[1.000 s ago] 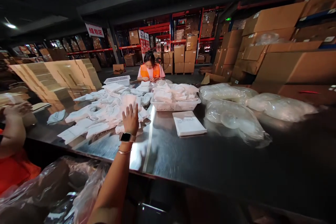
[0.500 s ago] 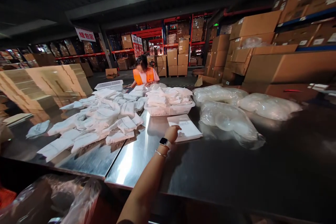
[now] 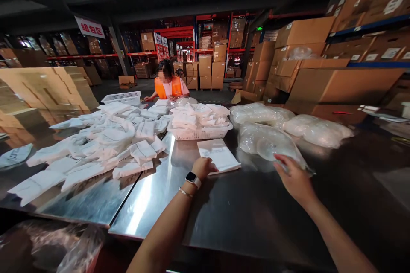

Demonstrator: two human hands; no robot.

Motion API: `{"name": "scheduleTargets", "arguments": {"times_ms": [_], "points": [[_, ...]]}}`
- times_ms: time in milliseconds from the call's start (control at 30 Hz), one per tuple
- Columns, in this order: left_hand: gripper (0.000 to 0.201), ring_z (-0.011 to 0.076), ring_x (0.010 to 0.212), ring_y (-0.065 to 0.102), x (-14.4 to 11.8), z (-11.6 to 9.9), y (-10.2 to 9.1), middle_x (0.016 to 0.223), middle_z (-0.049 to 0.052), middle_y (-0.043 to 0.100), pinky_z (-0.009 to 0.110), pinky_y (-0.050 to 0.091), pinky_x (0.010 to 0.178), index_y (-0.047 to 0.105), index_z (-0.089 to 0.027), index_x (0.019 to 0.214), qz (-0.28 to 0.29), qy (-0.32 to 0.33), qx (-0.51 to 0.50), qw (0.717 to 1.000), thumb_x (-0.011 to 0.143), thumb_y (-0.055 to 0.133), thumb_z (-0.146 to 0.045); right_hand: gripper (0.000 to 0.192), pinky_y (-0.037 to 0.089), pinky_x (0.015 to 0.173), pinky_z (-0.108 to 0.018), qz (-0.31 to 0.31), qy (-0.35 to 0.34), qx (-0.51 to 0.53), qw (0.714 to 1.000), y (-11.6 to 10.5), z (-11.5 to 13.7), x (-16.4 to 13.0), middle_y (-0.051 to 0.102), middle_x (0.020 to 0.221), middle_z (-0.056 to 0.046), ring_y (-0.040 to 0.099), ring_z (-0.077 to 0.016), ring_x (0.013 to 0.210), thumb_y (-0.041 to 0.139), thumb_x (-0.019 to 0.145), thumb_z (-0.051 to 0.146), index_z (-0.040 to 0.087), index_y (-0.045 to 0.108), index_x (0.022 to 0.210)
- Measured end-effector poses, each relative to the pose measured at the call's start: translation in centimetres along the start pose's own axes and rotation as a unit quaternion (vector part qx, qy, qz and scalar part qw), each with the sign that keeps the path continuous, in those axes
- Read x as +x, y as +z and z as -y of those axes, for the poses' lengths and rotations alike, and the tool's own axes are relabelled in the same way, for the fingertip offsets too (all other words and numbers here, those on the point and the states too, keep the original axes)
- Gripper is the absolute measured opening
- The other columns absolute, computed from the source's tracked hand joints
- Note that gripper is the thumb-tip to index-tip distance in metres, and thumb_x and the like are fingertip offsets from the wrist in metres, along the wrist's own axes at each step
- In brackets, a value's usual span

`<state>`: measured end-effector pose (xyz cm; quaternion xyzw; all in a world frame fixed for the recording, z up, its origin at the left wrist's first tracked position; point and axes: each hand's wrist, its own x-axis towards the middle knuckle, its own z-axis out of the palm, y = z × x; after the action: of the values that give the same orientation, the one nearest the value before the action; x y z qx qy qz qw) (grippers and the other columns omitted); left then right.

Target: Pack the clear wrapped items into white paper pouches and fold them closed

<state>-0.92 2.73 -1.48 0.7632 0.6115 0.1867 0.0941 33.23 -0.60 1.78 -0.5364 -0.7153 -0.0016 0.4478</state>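
On the metal table lies a flat stack of white printed bags (image 3: 221,155). My left hand (image 3: 202,168), with a watch on the wrist, is at the stack's near-left edge, fingers curled and closed on it; the fingertips are partly hidden. My right hand (image 3: 295,180) is raised over the table on the right, fingers stretched and thumb apart, holding nothing. It overlaps the near end of a clear plastic bag (image 3: 267,140) with round, clear contents; whether it touches the bag I cannot tell.
Behind the stack stands a white basket (image 3: 200,133) filled with folded white packets. A heap of white packets (image 3: 109,136) spreads across the left. More clear bags (image 3: 317,129) lie at the right. Across the table is a person in an orange vest (image 3: 171,87). Cardboard boxes (image 3: 346,85) stand behind.
My right hand has come into view from the right, near the clear bag. My left hand has shifted from over the stack to its near-left edge. The view has turned slightly right.
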Motion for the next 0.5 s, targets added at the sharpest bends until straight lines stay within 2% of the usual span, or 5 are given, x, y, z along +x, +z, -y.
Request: {"name": "scheduleTargets", "arguments": {"times_ms": [133, 267, 333, 400, 500], "points": [[0.024, 0.0233, 0.086, 0.066, -0.1, -0.5, 0.4, 0.087, 0.012, 0.07, 0.032, 0.048, 0.078, 0.069, -0.015, 0.085, 0.019, 0.0, 0.04, 0.999, 0.088, 0.058, -0.036, 0.032, 0.052, 0.089, -0.047, 0.063, 0.024, -0.118, 0.991, 4.8, -3.8, 2.7, 0.068, 0.103, -0.018, 0.064, -0.0297, 0.101, 0.038, 0.082, 0.024, 0.014, 0.065, 0.096], [0.023, 0.0243, 0.089, 0.066, 0.1, -0.6, 1.0, 0.088, 0.013, 0.07, 0.034, 0.048, 0.08, 0.07, -0.014, 0.087, 0.034, 0.019, 0.062, 0.997, 0.091, 0.05, -0.023, 0.025, 0.049, 0.092, -0.043, 0.124, -0.001, -0.199, 0.972, 6.2, -5.8, 5.3, 0.07, 0.099, -0.016, 0.064, -0.029, 0.102, 0.043, 0.079, 0.018, 0.016, 0.067, 0.086], [0.024, 0.0244, 0.091, 0.066, 0.2, -0.6, 1.0, 0.09, 0.013, 0.07, 0.035, 0.048, 0.081, 0.069, -0.013, 0.091, 0.035, 0.028, 0.068, 0.997, 0.092, 0.046, -0.017, 0.021, 0.047, 0.091, -0.039, 0.158, -0.019, -0.233, 0.959, 6.1, -5.7, 6.5, 0.071, 0.091, -0.015, 0.067, -0.0266, 0.094, 0.046, 0.082, 0.017, 0.017, 0.067, 0.078], [0.024, 0.0243, 0.092, 0.066, 0.1, -0.7, 0.9, 0.093, 0.013, 0.07, 0.034, 0.048, 0.082, 0.069, -0.013, 0.092, 0.036, 0.034, 0.071, 0.996, 0.092, 0.046, -0.018, 0.024, 0.048, 0.082, -0.036, 0.181, -0.024, -0.266, 0.947, 5.9, -4.8, 7.2, 0.071, 0.082, -0.014, 0.068, -0.0249, 0.083, 0.045, 0.085, 0.015, 0.017, 0.066, 0.074], [0.024, 0.0229, 0.093, 0.066, 0.0, -1.0, 0.6, 0.092, 0.01, 0.07, 0.03, 0.048, 0.081, 0.07, -0.016, 0.089, 0.041, 0.04, 0.072, 0.996, 0.093, 0.051, -0.029, 0.025, 0.047, 0.065, -0.032, 0.202, -0.031, -0.303, 0.931, 5.7, -2.1, 6.0, 0.07, 0.072, -0.014, 0.069, -0.0253, 0.07, 0.045, 0.088, 0.013, 0.015, 0.067, 0.074]]}}
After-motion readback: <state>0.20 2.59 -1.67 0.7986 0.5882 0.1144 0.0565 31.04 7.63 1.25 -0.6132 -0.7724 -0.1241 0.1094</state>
